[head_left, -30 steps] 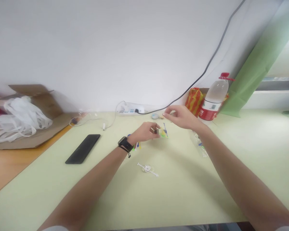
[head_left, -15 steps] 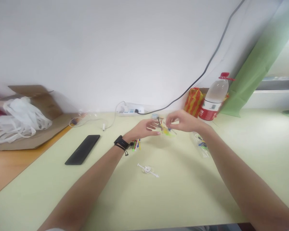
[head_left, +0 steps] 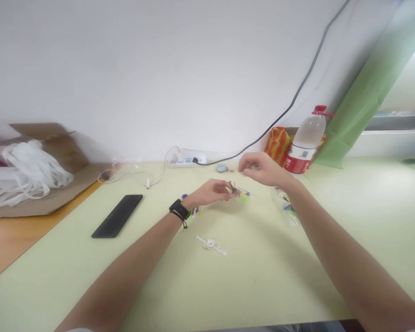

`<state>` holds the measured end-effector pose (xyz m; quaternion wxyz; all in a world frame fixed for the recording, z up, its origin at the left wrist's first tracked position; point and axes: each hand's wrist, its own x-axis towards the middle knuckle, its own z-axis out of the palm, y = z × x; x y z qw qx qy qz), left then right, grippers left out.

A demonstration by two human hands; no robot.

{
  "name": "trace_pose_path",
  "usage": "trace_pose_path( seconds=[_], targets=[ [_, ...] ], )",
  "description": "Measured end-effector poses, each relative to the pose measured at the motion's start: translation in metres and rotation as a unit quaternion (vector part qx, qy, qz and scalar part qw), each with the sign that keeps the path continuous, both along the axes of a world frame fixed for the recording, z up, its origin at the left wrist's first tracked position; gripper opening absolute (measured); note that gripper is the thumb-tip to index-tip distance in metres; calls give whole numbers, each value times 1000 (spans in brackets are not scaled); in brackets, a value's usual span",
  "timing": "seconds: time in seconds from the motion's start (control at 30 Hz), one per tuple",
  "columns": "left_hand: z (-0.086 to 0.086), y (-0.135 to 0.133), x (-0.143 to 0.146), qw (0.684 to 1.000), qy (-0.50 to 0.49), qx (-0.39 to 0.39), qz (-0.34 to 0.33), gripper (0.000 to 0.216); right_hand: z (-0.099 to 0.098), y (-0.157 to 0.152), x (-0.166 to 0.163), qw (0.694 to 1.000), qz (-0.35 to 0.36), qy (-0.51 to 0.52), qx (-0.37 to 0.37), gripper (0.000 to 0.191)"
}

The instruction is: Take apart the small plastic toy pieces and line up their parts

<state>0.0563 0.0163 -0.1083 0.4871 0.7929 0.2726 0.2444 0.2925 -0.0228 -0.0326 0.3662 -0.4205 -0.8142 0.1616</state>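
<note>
My left hand [head_left: 214, 191], with a black watch on the wrist, is closed on small dark plastic pieces [head_left: 233, 188] at its fingertips. Just right of those fingers are yellow and blue plastic pieces [head_left: 244, 195]. My right hand [head_left: 261, 168] is raised to the right, its fingers curled together around something small and clear that I cannot make out. Partly hidden by my left wrist is a bunch of coloured plastic sticks [head_left: 195, 212]. A white arrow-shaped spinner [head_left: 210, 244] with a round hub lies nearer to me on the table.
A black phone [head_left: 117, 216] lies at left. A clear bag of coloured pieces [head_left: 288, 210] rests beside my right forearm. Against the wall are a power strip [head_left: 186, 159], a small round tin [head_left: 222, 168] and a large bottle [head_left: 304, 143]. White plastic bags [head_left: 34, 168] sit on cardboard far left.
My right hand has lifted up and away from the coloured pieces. My left hand has moved down and slightly right, its fingers closing on the dark pieces.
</note>
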Motion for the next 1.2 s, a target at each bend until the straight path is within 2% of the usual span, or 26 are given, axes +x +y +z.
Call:
trace_pose_path(
  seconds=[0.2, 0.37, 0.5, 0.57, 0.73, 0.8, 0.9, 1.07, 1.2],
  targets=[
    [2, 0, -1, 995, 30, 77, 53, 40, -8, 8, 3, 999, 7, -32, -14, 21],
    [5, -7, 11, 983, 4, 147, 107, 29, -12, 11, 4, 993, -7, -98, 61, 21],
    [9, -7, 13, 973, -8, 195, 126, 25, -8, 4, -2, 973, -69, -133, 175, 17],
    [11, -5, 12, 969, -4, 207, 136, 24, -2, -3, -8, 972, -76, -126, 181, 17],
    [14, 1, 6, 967, -3, 212, 140, 25, 7, -19, -21, 981, -47, -140, 130, 12],
    [15, 2, 5, 968, -13, 207, 139, 26, 4, -18, -23, 981, -49, -141, 128, 7],
    [15, 2, 6, 967, -40, 210, 140, 27, -4, -10, -22, 986, -50, -127, 97, 12],
    [15, 0, 10, 972, -92, 177, 127, 29, -9, -1, -19, 997, 1, -47, -58, 12],
    [14, -2, 6, 989, -65, 111, 78, 37, -6, -1, -17, 987, 20, 39, -155, 7]
  ],
)
